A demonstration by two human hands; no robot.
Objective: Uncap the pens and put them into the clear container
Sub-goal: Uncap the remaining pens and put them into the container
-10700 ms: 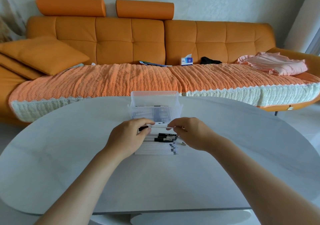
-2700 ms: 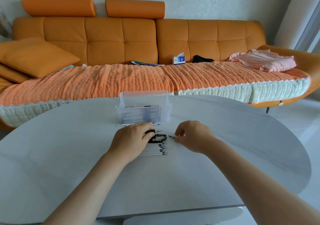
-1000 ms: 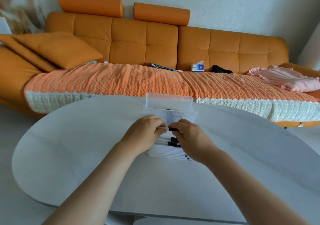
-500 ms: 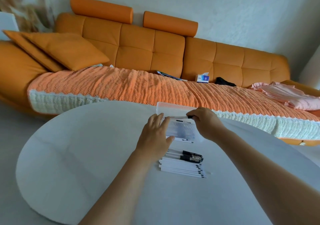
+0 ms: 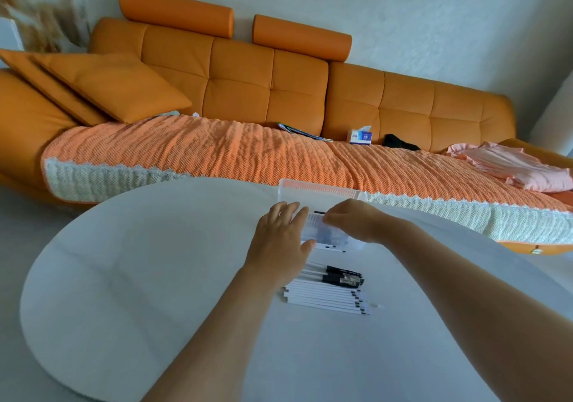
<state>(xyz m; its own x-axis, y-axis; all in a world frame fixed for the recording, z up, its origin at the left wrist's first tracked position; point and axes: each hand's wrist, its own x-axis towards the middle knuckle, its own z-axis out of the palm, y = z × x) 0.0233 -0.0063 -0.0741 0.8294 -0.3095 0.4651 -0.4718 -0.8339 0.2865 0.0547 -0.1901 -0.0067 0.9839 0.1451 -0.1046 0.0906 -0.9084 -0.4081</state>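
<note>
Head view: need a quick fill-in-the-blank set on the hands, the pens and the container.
1. The left hand lies flat against the clear container, whose lid is ____.
2. The right hand pinches a pen above the ____.
3. Two ____ pens lie on top of the row of white pens.
4. The sofa behind the table is ____.

Missing words: open; container; black; orange.
</note>
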